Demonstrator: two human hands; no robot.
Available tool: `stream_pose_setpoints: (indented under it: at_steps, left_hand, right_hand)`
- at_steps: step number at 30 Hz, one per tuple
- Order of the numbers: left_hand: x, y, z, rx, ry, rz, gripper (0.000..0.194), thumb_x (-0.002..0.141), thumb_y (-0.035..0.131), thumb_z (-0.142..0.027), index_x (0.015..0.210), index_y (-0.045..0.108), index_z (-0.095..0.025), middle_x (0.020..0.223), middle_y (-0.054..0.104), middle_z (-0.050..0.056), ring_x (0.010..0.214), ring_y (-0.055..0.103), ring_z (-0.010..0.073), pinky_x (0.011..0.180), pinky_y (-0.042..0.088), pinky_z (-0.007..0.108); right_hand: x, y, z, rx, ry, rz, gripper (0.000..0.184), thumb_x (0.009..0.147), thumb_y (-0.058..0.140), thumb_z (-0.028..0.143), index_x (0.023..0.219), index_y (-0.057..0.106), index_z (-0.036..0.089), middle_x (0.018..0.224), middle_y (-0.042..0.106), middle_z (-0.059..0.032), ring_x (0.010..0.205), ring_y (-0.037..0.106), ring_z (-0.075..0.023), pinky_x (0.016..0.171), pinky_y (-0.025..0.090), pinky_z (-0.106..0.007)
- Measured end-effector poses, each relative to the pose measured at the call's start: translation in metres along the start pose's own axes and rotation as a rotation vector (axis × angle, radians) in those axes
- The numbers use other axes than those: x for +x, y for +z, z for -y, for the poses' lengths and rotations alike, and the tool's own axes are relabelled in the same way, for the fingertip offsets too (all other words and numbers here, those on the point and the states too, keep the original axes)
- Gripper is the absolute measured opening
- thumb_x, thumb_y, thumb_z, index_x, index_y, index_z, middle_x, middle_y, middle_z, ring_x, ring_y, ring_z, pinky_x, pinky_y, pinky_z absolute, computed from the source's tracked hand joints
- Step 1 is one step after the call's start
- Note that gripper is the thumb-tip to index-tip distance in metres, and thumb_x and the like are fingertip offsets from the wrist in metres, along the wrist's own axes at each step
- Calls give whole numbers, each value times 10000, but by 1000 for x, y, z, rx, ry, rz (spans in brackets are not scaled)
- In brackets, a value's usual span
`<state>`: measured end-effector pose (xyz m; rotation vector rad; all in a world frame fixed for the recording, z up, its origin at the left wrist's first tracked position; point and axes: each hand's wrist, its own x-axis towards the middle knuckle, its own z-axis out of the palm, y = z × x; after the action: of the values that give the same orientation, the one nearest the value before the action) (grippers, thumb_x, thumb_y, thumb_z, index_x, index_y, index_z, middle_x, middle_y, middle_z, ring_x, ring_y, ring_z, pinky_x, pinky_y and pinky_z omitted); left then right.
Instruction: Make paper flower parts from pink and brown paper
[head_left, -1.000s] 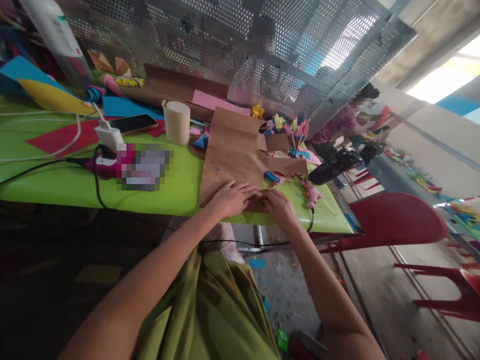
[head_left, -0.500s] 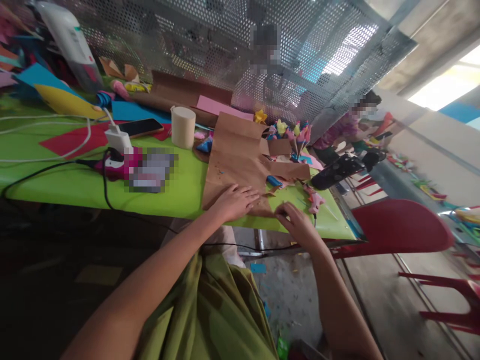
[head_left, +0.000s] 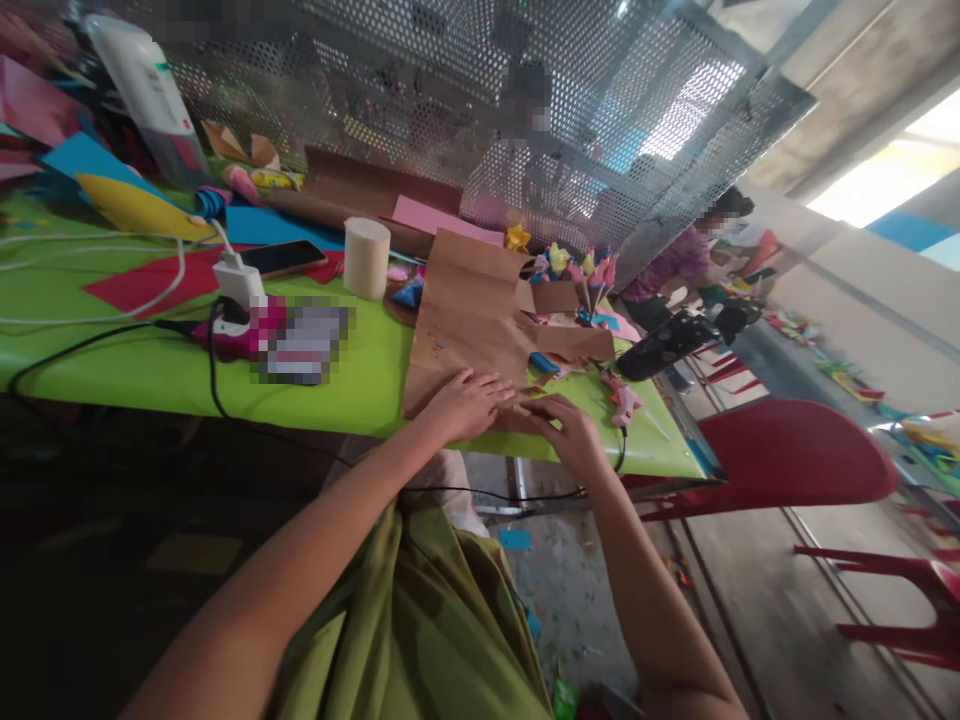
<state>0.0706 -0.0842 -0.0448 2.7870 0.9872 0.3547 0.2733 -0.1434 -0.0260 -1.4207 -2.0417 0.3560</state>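
A large sheet of brown paper with fold creases lies on the green-covered table, close to its front edge. My left hand rests flat on the near part of the sheet, fingers stretched out. At the sheet's near right corner, my right hand has its fingers bent and pinched on the paper edge; the fingertips are small and partly hidden. Just beyond the right hand lie a blue stick-like piece and brown paper scraps. A pink glue gun with a black cord lies to their right.
Left on the table are a magenta power strip, a blurred-out phone, a dark phone and a cream roll. Paper flowers stand behind the sheet. A black bottle is at the right edge, near a red chair.
My right hand slid right, off the paper's corner, then came back left onto it. My left hand stayed flat on the sheet. The view shifted slightly.
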Motion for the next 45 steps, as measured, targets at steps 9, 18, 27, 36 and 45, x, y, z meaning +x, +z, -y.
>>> stream_pose_setpoints:
  at_steps: [9,18,27,36,45]
  left_hand:
    - [0,-2,0,2,-7,1,463,989,311,-271,1425,463,-302,1520,454,2,1412,368,185,1155,253,433]
    - [1,-2,-1,-1,-16,16,462,989,308,-272,1423,465,-296,1517,457,-4,1416,363,180,1158,251,433]
    - [2,-2,0,-1,-18,29,460,997,310,-294,1436,447,-312,1527,438,-13,1424,352,177,1158,251,439]
    - [1,-1,-1,8,-19,19,466,1000,289,-299,1438,450,-290,1522,447,-3,1421,356,186,1158,242,438]
    - [2,-2,1,1,-5,19,476,988,314,-280,1445,435,-330,1530,437,-12,1418,359,180,1160,240,436]
  right_hand:
    - [8,24,-4,-190,-39,-33,203,883,519,155,950,700,220,973,693,-89,934,638,-252,824,506,-374]
    - [11,23,-7,-209,-59,-8,162,884,505,134,931,641,208,948,657,-88,914,612,-255,816,481,-367]
    - [8,27,-14,-250,-47,-37,93,890,517,186,841,588,223,878,611,-74,878,581,-256,797,475,-373]
    - [2,27,-15,-68,-26,-95,138,888,547,209,936,674,231,975,671,-76,960,623,-251,873,491,-385]
    - [8,22,-10,-133,-53,-40,145,883,529,167,915,656,229,946,648,-75,927,606,-249,848,484,-379]
